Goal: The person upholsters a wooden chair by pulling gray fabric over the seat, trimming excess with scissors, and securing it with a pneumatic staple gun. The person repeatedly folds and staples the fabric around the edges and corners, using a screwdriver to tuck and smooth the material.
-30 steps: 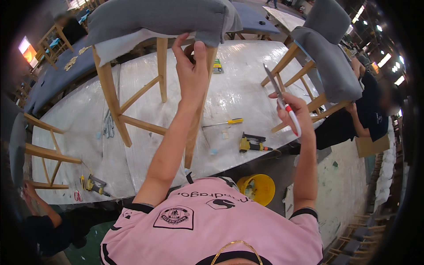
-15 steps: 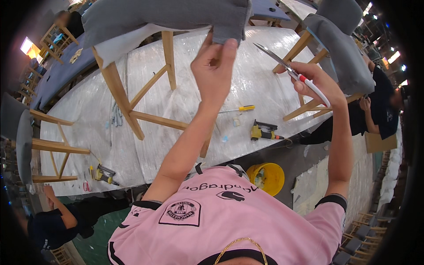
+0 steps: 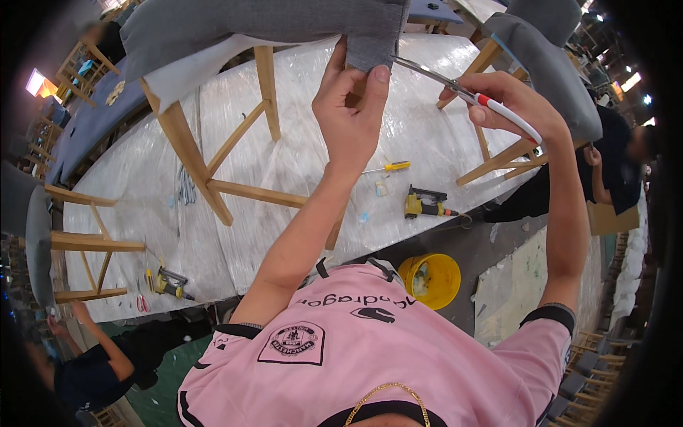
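In front of me stands a chair with a grey fabric cover [image 3: 249, 20] and light wooden legs [image 3: 188, 146]. A loose flap of the grey cover [image 3: 370, 51] hangs at its right corner, and my left hand [image 3: 350, 117] pinches the flap's lower edge between thumb and fingers. White lining [image 3: 196, 67] shows below the cover on the left. My right hand [image 3: 516, 107] holds scissors [image 3: 491, 103] with white and red handles. Their blades point left, with the tips at the flap's right edge. Whether the blades are parted is hard to see.
On the plastic-covered table [image 3: 284, 171] lie a yellow screwdriver [image 3: 395, 166] and a staple gun [image 3: 427, 206]. A second staple gun [image 3: 171, 283] lies at the left. Other grey chairs stand left [image 3: 39, 245] and right [image 3: 541, 67], with co-workers beside them. A yellow bucket [image 3: 449, 281] sits below the table edge.
My right hand has moved the scissors; their tips have come left to the flap's edge, and the blades look closer together. My left hand still holds the flap, shifted slightly right.
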{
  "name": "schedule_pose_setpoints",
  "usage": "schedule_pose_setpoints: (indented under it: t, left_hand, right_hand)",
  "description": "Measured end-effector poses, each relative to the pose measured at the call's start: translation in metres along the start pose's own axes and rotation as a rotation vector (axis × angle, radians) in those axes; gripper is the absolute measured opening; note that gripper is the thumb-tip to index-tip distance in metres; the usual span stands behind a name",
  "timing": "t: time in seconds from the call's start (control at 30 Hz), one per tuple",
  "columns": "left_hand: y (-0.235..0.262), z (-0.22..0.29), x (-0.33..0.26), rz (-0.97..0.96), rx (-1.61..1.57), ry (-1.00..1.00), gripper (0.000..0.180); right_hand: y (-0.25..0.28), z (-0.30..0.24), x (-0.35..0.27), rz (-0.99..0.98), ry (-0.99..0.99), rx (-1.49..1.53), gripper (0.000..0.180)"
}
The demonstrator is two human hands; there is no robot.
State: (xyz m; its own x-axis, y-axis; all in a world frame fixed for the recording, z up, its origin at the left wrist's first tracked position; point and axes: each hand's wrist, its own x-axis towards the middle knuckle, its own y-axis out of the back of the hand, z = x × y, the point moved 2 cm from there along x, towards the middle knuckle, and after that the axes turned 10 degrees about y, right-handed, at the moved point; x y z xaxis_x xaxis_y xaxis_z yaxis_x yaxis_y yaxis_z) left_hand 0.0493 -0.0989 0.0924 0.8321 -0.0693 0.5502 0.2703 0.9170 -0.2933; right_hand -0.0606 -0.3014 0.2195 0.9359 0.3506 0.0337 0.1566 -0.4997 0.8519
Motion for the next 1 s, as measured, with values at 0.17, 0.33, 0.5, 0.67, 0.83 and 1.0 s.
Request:
schedule_pose_setpoints:
  t: [0.17,0.33,0.5,0.67,0.83,1.0]
  left_hand:
    - [-0.002,0.001,0.003,-0.017,-0.047,-0.005,0.033]
    - [-0.002,0.004,0.003,-0.039,-0.055,0.019,0.031]
    - [-0.002,0.003,0.001,-0.042,-0.039,0.021,0.029]
    - [0.000,-0.002,0.000,-0.025,-0.011,-0.028,0.028]
    - [0.000,-0.002,-0.001,-0.034,-0.046,-0.013,0.027]
    - [0.004,0.001,-0.003,-0.051,0.036,-0.044,0.027]
  right_hand:
    - [0.003,-0.010,0.019,0.000,-0.020,-0.052,0.082]
    - [0.005,-0.016,0.031,-0.015,0.023,-0.114,0.073]
    - [0.008,-0.018,0.032,-0.012,-0.024,-0.132,0.073]
    - [0.006,-0.026,0.036,-0.032,-0.044,-0.177,0.075]
    - [0.004,-0.031,0.038,0.003,-0.042,-0.148,0.068]
    - [-0.002,-0.047,0.049,-0.058,-0.192,-0.092,0.060]
